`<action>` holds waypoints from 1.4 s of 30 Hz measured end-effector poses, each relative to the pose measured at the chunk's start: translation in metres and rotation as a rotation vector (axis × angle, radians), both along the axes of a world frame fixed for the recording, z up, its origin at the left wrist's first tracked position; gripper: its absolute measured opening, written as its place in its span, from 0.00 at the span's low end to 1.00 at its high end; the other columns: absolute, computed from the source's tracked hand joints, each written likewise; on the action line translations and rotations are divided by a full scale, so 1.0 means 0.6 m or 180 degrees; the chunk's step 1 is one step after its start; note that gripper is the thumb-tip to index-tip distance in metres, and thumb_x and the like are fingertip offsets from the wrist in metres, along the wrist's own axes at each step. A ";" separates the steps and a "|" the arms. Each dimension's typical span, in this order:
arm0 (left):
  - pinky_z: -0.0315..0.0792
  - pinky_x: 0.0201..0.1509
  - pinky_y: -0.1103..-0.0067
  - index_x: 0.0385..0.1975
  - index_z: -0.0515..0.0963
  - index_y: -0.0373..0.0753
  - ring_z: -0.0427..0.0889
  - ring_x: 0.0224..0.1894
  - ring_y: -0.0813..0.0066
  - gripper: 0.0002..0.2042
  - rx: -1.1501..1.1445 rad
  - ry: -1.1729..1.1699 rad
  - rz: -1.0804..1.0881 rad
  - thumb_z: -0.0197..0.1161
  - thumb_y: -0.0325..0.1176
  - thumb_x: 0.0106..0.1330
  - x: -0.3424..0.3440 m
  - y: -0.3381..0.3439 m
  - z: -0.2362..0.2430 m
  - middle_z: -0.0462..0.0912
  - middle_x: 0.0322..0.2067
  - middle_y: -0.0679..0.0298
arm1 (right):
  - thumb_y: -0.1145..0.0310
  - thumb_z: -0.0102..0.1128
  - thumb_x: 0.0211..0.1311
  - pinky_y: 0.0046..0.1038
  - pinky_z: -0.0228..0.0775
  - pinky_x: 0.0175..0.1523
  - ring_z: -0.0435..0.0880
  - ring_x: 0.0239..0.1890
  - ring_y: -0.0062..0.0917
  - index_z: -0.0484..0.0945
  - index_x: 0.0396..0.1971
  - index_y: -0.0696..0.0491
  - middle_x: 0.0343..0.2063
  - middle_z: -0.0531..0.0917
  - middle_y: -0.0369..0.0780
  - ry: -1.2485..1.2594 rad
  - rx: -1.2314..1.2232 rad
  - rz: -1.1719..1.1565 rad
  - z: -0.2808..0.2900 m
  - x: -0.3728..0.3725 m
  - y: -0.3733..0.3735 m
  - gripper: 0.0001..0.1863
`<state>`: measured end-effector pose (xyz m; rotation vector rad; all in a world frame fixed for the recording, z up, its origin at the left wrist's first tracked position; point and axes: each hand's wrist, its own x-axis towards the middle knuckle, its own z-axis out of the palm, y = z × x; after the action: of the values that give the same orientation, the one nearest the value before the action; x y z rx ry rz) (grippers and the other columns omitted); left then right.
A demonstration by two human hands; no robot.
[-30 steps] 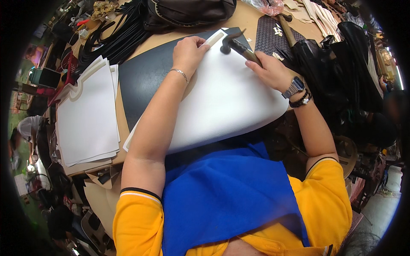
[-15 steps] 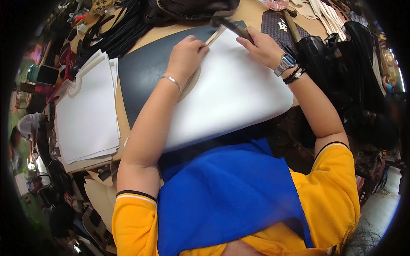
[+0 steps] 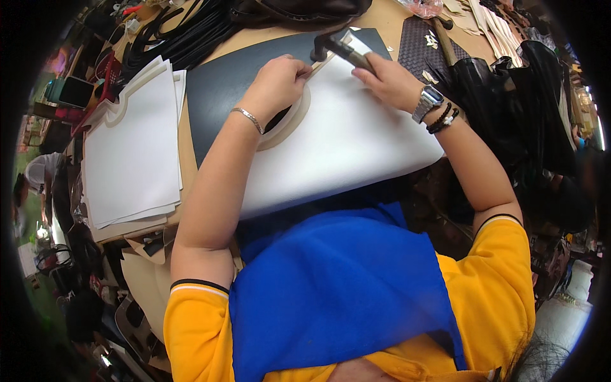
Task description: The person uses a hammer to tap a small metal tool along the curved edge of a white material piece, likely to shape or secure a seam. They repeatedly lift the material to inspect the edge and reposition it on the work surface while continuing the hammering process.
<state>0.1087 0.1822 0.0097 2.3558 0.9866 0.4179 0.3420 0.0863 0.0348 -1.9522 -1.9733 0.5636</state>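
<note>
A large white panel, likely leather or a similar sheet, lies in front of me with a beige border along its curved edge. My left hand is closed at that edge, fingers pinched together on the beige border. A hammer with a dark head is gripped in my right hand. Its head is at the border's far stretch, just beyond my left fingertips; whether it touches cannot be made out. Under the panel is a smooth dark board.
Stacked white panels with beige edges lie at the left. Black strips and a dark brown leather piece are at the back. To the right are a textured dark sheet, another wooden handle, glossy black material and pale strips.
The hammer head has come down and nearer to my left fingertips. My left hand stays pinched at the border, and more of the curved beige edge shows beside its wrist.
</note>
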 end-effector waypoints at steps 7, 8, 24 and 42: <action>0.76 0.47 0.73 0.40 0.84 0.34 0.84 0.40 0.62 0.09 -0.0377 0.0244 0.0276 0.61 0.27 0.64 -0.010 -0.016 0.026 0.84 0.37 0.55 | 0.51 0.50 0.71 0.38 0.70 0.35 0.80 0.27 0.42 0.70 0.39 0.56 0.23 0.79 0.48 0.0392 0.0248 0.0043 0.008 -0.022 -0.018 0.20; 0.76 0.48 0.71 0.40 0.84 0.35 0.83 0.41 0.61 0.09 -0.0028 0.0259 0.0222 0.60 0.28 0.64 -0.009 -0.022 0.025 0.84 0.38 0.54 | 0.51 0.50 0.71 0.38 0.70 0.35 0.80 0.27 0.42 0.70 0.39 0.56 0.23 0.79 0.48 0.0552 0.0399 0.0045 0.006 -0.024 -0.022 0.20; 0.66 0.55 0.65 0.42 0.80 0.39 0.76 0.51 0.65 0.20 0.1357 0.0211 0.0697 0.67 0.48 0.58 -0.104 -0.191 -0.010 0.80 0.46 0.59 | 0.55 0.50 0.71 0.37 0.70 0.37 0.81 0.29 0.40 0.72 0.42 0.55 0.25 0.80 0.47 0.0045 -0.0017 0.0350 -0.010 -0.033 -0.026 0.16; 0.72 0.44 0.68 0.33 0.78 0.36 0.79 0.39 0.58 0.11 0.0703 0.0365 0.0000 0.64 0.38 0.63 -0.101 -0.156 0.024 0.79 0.29 0.56 | 0.53 0.50 0.70 0.42 0.71 0.39 0.81 0.31 0.47 0.71 0.38 0.58 0.26 0.80 0.53 0.0401 -0.0054 -0.0588 -0.010 -0.010 -0.151 0.20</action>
<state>0.0484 0.0884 0.0243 2.6027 1.0389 0.4139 0.3357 -0.0044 0.0287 -2.0286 -1.6972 0.6396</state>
